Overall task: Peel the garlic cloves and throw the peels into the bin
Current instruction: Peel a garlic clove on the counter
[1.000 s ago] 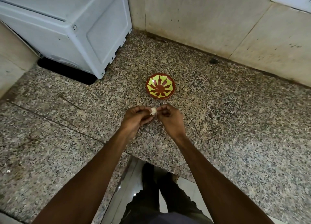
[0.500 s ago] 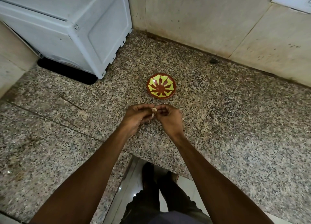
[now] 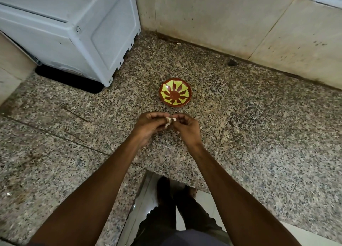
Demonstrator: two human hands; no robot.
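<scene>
Skin strip had lifted off the garlic clove (image 3: 168,121) since a second before; left hand (image 3: 150,126) and right hand (image 3: 185,127) both pinched it. Peeling was underway.

left hand (image 3: 150,124), right hand (image 3: 186,128), fingertips pinched together

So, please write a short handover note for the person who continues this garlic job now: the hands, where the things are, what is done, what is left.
Left hand: grips the garlic clove over the granite counter.
Right hand: pinches the clove's skin from the other side; a pale strip is curling off.
Red and yellow bowl: on the counter just behind the hands, nothing visible in it.
Done: peeling of this clove is started.
Left: finish this clove and bin the peels. No bin and no other cloves are in view.
</scene>
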